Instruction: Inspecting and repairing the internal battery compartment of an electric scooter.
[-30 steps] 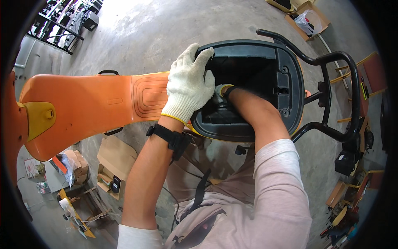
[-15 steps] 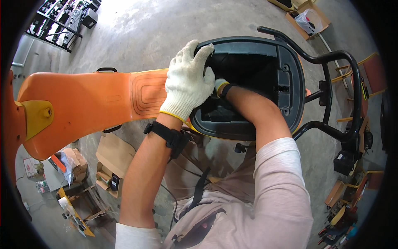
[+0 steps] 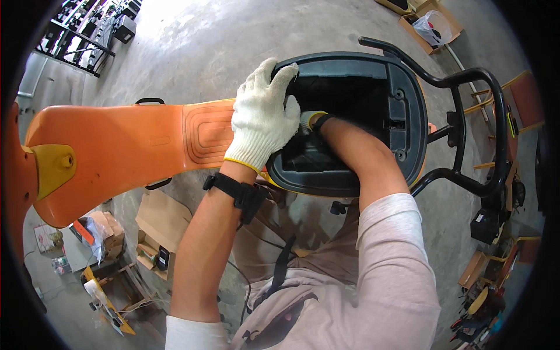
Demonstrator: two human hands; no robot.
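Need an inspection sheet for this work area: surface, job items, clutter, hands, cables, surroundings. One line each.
Surface: grey floor, bright glare toward the top of the view.
Job items: orange vehicle body with an uncovered black bin; interior dark, contents cannot be told.
Clutter: open cardboard box at lower left; white plastic bag in another box at upper right.
Hands: both gloved; left hand over the bin's left-end rim, right hand inside the bin, mostly hidden.
Cables: thin black cable beside the person's waist.
Surroundings: shelving rack at upper left; red-brown chair at right.
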